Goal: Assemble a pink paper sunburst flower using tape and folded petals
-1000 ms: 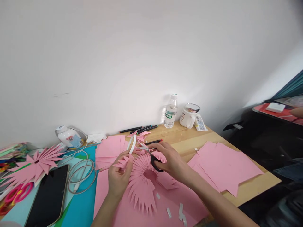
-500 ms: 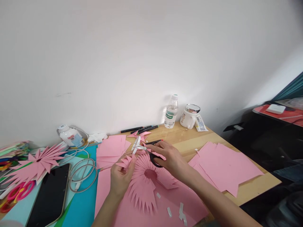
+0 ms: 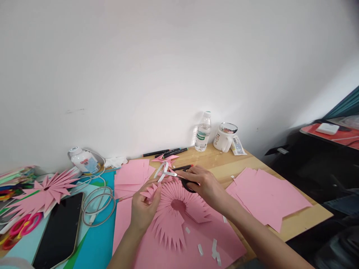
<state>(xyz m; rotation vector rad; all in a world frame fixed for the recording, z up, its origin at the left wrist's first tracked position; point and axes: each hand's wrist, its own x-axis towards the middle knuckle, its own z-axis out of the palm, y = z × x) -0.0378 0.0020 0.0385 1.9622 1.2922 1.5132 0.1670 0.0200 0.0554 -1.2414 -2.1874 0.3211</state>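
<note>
- Head view: our right hand is curled round the dark handles of the scissors, blades pointing left.
- Our left hand is closed, thumb against fingers, on a folded pink piece.
- By those fingertips we see a looped white strip, with the blades right at it — whether they touch, we cannot tell.
- Just below and between our hands lies a pleated pink fan, on a large pink sheet with white scraps.
- Right of our hands, pink sheets overlap on the bench.
- Farther back, near the wall — pens, a bottle and a mug.
</note>
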